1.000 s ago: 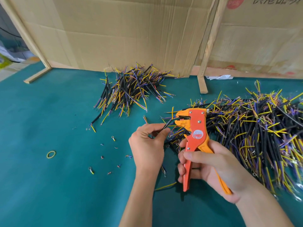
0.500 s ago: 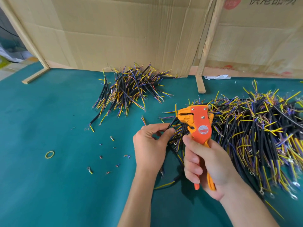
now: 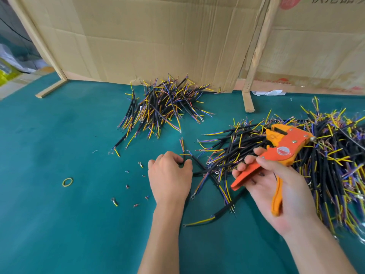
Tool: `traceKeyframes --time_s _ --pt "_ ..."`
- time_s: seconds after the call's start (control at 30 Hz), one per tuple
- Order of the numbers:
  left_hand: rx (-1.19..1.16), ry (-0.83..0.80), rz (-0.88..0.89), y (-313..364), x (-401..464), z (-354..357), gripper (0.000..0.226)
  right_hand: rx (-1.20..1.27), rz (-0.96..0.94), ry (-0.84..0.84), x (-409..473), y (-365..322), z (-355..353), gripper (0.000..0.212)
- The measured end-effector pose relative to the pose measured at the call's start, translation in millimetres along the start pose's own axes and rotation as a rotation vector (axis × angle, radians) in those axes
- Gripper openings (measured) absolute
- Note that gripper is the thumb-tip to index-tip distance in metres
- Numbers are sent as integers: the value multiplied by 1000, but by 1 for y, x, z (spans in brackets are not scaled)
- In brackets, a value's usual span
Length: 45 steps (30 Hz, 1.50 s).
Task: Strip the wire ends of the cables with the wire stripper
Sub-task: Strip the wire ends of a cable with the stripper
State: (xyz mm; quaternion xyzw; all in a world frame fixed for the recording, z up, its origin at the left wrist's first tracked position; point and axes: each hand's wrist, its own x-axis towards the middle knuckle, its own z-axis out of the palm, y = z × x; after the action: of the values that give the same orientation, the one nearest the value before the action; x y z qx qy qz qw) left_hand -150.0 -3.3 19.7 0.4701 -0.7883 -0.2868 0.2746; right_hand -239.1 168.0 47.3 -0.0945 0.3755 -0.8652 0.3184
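Green felt table (image 3: 49, 224), cardboard sheets (image 3: 158, 36) standing along the far edge on wooden strip frames (image 3: 254, 56). Far centre: smaller heap of black cables (image 3: 160, 109) with yellow and purple wire ends, lying against the cardboard. Right side: big heap of the same cables (image 3: 325, 155), spreading from mid-table to the right edge and running under and behind the right hand. Yellow rubber band (image 3: 67, 182) on the felt at left. Loose ring terminals (image 3: 140, 164) and cut insulation bits (image 3: 127, 187) scattered between the band and the left hand. White paper scrap (image 3: 266, 93) by the foot of the far wooden strip.

Left hand (image 3: 169, 175) near centre, knuckles up, fingers curled, pinching one black cable (image 3: 197, 164); its yellow and purple wire ends stick up just past the fingers, and its other end runs right into the heap's near fringe. Right hand (image 3: 276, 186) palm-up, to the right and apart from the left, holding the orange wire stripper (image 3: 284, 149) over the big heap: thumb across the body, fingers loosely under the handles, handles spread. Stripper head points far-left, jaws not touching the held cable. A few single cables (image 3: 217, 214) lie crossed on the felt between the two forearms.
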Motion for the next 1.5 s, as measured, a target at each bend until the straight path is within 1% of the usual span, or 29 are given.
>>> traceKeyframes --time_s 0.07,0.13,0.2,0.27,0.37,0.43,0.57,0.7,0.83,0.93,1.07,1.17,1.23,1.3,1.5 --pt "-148 56 -48 3 -3 -3 14 -23 54 -55 -3 3 2 37" --pt "-356 125 -73 7 -5 -7 13 -59 132 -116 -6 7 6 40" --pt "-551 141 -40 12 -8 -9 13 -94 199 -167 -8 9 8 43" --pt "-631 102 45 17 -13 -8 12 -124 230 -204 -9 10 8 45" --pt "-675 -16 134 20 -17 -3 14 -138 213 -245 -9 9 7 50" --pt "-680 -80 194 21 -18 0 17 -137 175 -222 -8 6 6 54" --pt "-624 -140 306 23 -20 2 25 -131 94 -162 -4 0 2 65" --pt "-558 -172 326 25 -23 4 40 -131 25 -147 -3 -5 -2 59" --pt "-508 -219 331 26 -24 6 29 -131 0 -146 -3 -5 -2 58" --pt "-475 -213 346 26 -26 5 23 -149 -7 -135 -3 -5 -3 56" --pt "-449 -168 338 22 -24 3 16 -119 -22 -101 -2 -9 -5 69" --pt "-423 -130 329 20 -22 4 12 -88 -41 -98 -2 -11 -7 72" --pt "-470 -101 285 18 -20 4 17 -74 -41 -105 -2 -12 -7 73" --pt "-567 -87 226 17 -18 4 17 -76 -35 -114 -3 -12 -8 73" --pt "-1014 -114 26 18 -15 -3 27 -121 -10 -77 -1 -8 -8 75"
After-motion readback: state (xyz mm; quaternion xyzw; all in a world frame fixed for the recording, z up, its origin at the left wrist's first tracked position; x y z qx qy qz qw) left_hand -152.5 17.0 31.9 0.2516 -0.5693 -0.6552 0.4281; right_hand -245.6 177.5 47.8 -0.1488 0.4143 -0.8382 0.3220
